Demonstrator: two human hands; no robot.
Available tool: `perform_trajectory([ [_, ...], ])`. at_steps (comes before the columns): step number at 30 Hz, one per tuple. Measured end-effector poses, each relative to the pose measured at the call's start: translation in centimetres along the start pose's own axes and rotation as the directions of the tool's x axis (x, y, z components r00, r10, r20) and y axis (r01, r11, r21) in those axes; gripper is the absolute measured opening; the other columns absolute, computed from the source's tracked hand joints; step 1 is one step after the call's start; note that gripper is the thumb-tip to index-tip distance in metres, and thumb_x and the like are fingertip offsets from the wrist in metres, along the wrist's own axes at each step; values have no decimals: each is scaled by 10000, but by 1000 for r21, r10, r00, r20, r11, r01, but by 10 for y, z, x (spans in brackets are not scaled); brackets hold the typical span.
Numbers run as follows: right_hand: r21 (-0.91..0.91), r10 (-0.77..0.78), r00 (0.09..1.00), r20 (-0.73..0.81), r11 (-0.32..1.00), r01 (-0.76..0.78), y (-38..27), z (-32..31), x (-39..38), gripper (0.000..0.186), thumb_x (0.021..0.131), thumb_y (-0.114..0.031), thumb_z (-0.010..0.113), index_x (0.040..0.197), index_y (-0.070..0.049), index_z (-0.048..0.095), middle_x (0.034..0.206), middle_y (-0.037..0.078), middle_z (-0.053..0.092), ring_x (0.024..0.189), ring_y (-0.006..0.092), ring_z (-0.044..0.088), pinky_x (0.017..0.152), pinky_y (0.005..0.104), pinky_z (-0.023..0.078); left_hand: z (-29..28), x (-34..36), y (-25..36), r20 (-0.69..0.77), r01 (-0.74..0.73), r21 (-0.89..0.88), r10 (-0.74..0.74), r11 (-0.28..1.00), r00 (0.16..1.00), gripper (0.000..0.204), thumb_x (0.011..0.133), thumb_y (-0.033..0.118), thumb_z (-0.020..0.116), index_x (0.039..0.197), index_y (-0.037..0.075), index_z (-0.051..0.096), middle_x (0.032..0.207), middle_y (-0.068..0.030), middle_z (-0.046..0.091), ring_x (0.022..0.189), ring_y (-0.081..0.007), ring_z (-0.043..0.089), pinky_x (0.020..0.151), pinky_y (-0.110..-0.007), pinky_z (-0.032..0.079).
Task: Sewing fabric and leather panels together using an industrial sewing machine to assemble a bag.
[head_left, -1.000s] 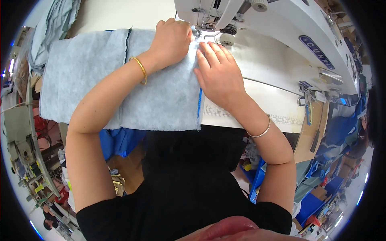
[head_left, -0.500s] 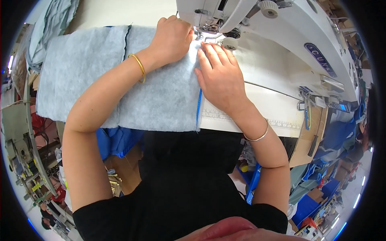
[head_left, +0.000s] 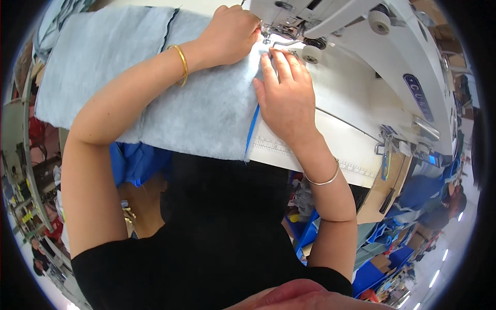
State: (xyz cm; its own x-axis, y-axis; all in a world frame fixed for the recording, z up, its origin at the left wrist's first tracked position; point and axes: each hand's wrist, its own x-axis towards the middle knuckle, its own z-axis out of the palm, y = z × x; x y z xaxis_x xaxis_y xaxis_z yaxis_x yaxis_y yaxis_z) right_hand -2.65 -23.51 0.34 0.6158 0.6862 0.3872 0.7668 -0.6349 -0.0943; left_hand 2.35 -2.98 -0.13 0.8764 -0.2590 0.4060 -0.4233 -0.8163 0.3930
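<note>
1. Find the grey padded cloth point(head_left: 201, 113) spread from the upper left to the centre of the frame, fleecy side up, with a dark seam point(head_left: 166, 32) across it and a blue strip point(head_left: 252, 129) down the right edge.

2. Follow that edge up towards the metal foot point(head_left: 266, 39) of the sewing machine point(head_left: 356, 31) at upper centre; laid with the bulk to the left, probably to avoid bunching under the machine's arm.

3. See the left hand point(head_left: 232, 33) bent over the cloth at upper centre, just beside the foot, fingers curled in tightly. Cannot tell whether pinching the cloth or only pressing on it. Placed so close, presumably, to steer the cloth near the needle.

4. See the right hand point(head_left: 287, 98) palm down right of centre, fingers long, slightly apart and gripping nothing. Laid over the cloth's edge and the white surface point(head_left: 343, 121), seemingly to hold that edge flat and straight.

5. Notice a ruler point(head_left: 274, 146) along the near side of the surface, handy for measuring, and a screwdriver point(head_left: 387, 200) at right, well apart from the cloth.
</note>
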Motion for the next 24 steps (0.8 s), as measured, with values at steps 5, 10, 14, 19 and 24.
perform_trajectory([
  [5, -21, -12, 998, -55, 1000, 10, 1, 3, -1, 495, 873, -264, 719, 1262, 31, 636, 1301, 198, 624, 1196, 339, 571, 1089, 482, 421, 0, 1, -3, 16, 23, 2, -23, 1000, 1000, 148, 849, 122, 667, 914, -7, 641, 801, -174, 671, 740, -378, 638, 705, -463, 501],
  [10, -11, 11, 998, -57, 1000, -11, 4, 4, -7, 520, 899, -318, 691, 1287, 21, 615, 1320, 189, 612, 1252, 348, 541, 1098, 476, 394, -9, -9, -9, 54, -91, 241, 81, 966, 995, 258, 840, 184, 719, 1044, 26, 694, 947, -151, 713, 972, -353, 643, 874, -463, 488],
  [14, 79, 24, 992, -123, 997, -14, -3, -8, -20, 388, 900, -243, 707, 1202, -10, 637, 1271, 176, 633, 1210, 338, 584, 1033, 428, 463, -45, -42, 23, -14, -276, 292, 293, 916, 956, 331, 776, 134, 757, 1082, 43, 669, 1164, -139, 649, 1090, -341, 570, 909, -454, 431],
  [19, 128, 228, 943, -242, 971, -202, 12, -55, -96, 196, 881, -116, 712, 1052, -23, 691, 1037, 131, 710, 954, 314, 686, 837, 402, 558, -75, -96, 93, 261, -392, -127, 412, 911, 873, 403, 749, 227, 803, 1051, 12, 644, 1137, -138, 626, 1041, -353, 569, 893, -459, 450],
  [24, -332, 486, 785, -384, 721, -609, 84, -79, -175, 215, 891, -173, 706, 1049, -36, 660, 1025, 158, 673, 964, 355, 654, 809, 439, 547, -66, -128, 100, 261, -394, -108, 408, 913, 875, 419, 704, 158, 816, 1056, 11, 643, 1131, -129, 623, 1032, -339, 581, 869, -439, 477],
])
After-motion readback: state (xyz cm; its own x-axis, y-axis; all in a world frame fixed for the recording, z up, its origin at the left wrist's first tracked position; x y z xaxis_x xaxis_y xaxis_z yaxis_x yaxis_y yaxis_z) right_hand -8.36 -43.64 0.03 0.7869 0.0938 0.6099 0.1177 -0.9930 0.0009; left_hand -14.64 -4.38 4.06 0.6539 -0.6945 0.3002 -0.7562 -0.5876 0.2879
